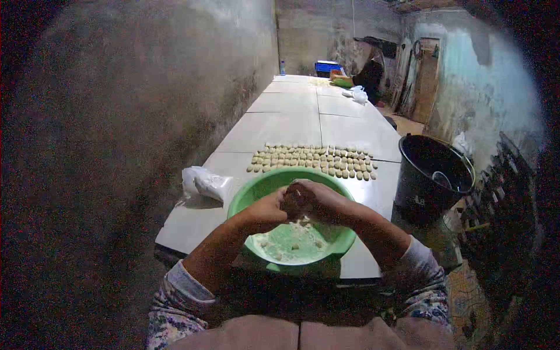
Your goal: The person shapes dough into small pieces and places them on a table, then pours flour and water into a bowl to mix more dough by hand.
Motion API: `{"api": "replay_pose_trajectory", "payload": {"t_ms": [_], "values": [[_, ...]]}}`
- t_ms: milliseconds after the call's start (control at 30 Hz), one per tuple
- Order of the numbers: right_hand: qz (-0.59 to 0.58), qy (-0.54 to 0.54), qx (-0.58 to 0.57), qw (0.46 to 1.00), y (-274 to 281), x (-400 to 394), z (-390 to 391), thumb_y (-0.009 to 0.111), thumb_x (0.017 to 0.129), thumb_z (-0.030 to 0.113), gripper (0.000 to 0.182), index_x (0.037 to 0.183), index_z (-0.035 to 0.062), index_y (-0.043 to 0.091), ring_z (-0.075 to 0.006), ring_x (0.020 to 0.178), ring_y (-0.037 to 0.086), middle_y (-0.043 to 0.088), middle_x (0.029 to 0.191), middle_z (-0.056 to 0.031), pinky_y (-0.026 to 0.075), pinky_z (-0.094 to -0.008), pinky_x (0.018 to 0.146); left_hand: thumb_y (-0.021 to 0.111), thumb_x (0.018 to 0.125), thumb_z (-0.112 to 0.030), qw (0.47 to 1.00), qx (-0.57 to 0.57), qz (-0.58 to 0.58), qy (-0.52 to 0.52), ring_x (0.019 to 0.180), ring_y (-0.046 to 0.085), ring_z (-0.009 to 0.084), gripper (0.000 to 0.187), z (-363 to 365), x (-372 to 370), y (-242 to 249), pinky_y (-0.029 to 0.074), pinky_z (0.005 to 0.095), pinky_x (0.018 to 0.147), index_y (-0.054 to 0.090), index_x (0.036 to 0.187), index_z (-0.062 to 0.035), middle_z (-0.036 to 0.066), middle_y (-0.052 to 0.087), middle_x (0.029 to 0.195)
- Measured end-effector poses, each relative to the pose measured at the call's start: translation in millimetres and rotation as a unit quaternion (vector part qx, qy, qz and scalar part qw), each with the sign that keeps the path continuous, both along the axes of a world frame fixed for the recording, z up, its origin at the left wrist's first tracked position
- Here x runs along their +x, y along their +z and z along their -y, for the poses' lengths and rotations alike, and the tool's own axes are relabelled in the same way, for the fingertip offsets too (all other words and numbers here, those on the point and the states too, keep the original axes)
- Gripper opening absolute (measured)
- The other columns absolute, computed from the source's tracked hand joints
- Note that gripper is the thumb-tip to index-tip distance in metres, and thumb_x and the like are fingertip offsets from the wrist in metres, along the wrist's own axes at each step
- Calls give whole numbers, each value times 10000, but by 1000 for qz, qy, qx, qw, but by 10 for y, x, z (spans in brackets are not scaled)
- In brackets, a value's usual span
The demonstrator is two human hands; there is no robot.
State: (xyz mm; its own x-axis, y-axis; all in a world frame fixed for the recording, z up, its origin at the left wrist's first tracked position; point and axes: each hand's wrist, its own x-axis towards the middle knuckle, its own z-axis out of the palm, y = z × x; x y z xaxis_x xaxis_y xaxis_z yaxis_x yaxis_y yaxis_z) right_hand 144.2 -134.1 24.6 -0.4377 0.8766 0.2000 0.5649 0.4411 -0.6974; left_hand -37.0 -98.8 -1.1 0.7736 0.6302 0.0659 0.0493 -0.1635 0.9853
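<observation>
Floral sleeves (178, 303) lead to cupped hands (324, 201), grip contents unclear, over green basin (251, 195) holding pale crumbs (295, 247).

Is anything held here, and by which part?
Cannot be told: left hand and right hand, cupped together over the green basin, hide anything between them.

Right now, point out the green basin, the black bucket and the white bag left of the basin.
Green basin (255, 192): head view, inner wall, left side.
Black bucket (417, 182): head view, outer wall, below the rim.
White bag (205, 184): head view, middle of its visible surface.
</observation>
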Motion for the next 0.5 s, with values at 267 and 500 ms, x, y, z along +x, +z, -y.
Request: {"api": "replay_pose_trajectory", "payload": {"t_ms": [267, 500], "values": [[-80, 43, -53, 994, -5, 161, -284, 581, 830, 133, 142, 943, 47, 568, -217, 829, 611, 630, 893, -123, 478, -359, 721, 528, 853, -191, 976, 50, -210, -28, 761, 541, 127, 367, -221, 37, 243, 463, 273, 697, 454, 1159, -3, 55, 573, 930], [-192, 16, -223, 956, -332, 146, -401, 456, 921, 199, 227, 906, -21, 509, -259, 702, 631, 600, 778, -164, 523, -402, 638, 410, 921, -216, 978, 126, -166, 4, 668, 521, 177, 252, -138, 0, 92, 452, 321, 637, 529, 992, -5, 89, 578, 776]]}}
